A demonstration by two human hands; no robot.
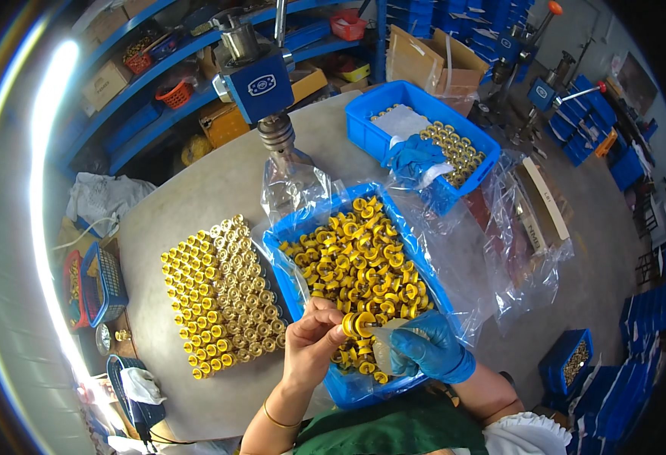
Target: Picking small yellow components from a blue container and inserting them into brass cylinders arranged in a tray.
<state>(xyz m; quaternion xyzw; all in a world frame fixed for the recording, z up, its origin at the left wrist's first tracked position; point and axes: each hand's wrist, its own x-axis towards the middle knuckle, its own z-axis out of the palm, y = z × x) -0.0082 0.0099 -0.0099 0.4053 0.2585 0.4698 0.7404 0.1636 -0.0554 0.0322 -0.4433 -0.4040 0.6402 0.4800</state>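
Observation:
My bare left hand [312, 341], a thin bangle on its wrist, pinches a yellow spool-shaped part [357, 324] between thumb and fingers. Close beside it, my right hand [433, 352] in a blue glove is closed on a translucent whitish plastic piece [383, 350], whose edge meets or nearly meets the spool. Both hands are over the near end of a blue bin [278, 262] heaped with similar yellow parts [363, 262]. To the left, brass round parts [249, 292] stand in tight rows on the table; those in the left rows have yellow tops [193, 303].
A blue press [261, 83] with a chuck stands beyond the bin. Another blue bin [363, 121] at the back right holds brass parts and a blue glove. Clear plastic film [462, 265] and a carton [538, 205] lie right. Baskets [105, 284] sit at the left edge.

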